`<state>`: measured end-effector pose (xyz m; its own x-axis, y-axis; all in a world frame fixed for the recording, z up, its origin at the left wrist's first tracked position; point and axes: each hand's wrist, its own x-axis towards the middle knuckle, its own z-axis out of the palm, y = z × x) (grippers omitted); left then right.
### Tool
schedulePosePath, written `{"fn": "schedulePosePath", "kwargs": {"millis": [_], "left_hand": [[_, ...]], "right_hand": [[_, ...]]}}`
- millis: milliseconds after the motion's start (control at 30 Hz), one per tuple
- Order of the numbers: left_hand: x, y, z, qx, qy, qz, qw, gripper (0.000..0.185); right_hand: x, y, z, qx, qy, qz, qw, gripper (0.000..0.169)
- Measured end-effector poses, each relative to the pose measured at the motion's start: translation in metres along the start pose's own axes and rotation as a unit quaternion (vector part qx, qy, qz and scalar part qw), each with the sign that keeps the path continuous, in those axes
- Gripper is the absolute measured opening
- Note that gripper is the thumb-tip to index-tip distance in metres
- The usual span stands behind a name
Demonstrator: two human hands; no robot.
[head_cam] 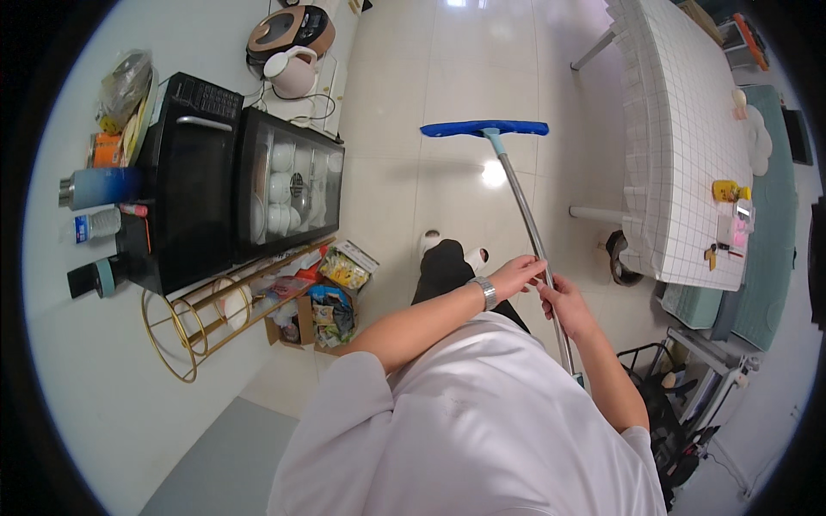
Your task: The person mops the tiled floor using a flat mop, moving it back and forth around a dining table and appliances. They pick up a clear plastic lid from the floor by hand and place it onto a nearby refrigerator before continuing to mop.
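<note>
A long-handled floor mop or squeegee runs up from my waist, its blue head [484, 129] out ahead over the tiled floor. Light-blue plastic joins that head to the metal pole [524, 208]. My right hand [569, 308] has its fingers around the pole's middle part. Just above it, my left hand [518, 275], with a metal-band watch [484, 293] at the wrist, reaches across my body. Its fingertips are at the pole, close to my right fingers; whether they grip anything is hidden. The pole's lower end [576, 379] passes beside my shirt.
Left stand a black microwave [197, 193], a glass-fronted dish cabinet [293, 187], a kettle [293, 72] and a rice cooker [290, 32]. A gold metal rack [193, 329] and boxes of packets [332, 309] sit nearer. Right is a cloth-covered table [684, 148] beside a green bench [768, 245].
</note>
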<state>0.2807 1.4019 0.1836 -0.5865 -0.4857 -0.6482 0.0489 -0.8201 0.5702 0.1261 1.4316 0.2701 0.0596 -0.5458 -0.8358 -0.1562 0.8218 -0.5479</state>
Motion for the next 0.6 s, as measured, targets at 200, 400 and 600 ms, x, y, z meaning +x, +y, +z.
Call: {"fn": "schedulePosePath", "kwargs": {"millis": [200, 400, 600], "left_hand": [[0.037, 0.044, -0.027, -0.074, 0.032, -0.028, 0.996, 0.022], [0.09, 0.09, -0.101, -0.089, 0.077, -0.044, 0.992, 0.019], [0.129, 0.153, -0.144, -0.034, 0.096, -0.067, 0.993, 0.023]], "right_hand": [[0.015, -0.047, -0.002, -0.23, 0.025, -0.091, 0.969, 0.056], [-0.01, -0.078, -0.017, -0.5, 0.047, -0.166, 0.849, 0.081], [-0.057, -0.089, -0.039, -0.375, 0.151, -0.044, 0.914, 0.079]]}}
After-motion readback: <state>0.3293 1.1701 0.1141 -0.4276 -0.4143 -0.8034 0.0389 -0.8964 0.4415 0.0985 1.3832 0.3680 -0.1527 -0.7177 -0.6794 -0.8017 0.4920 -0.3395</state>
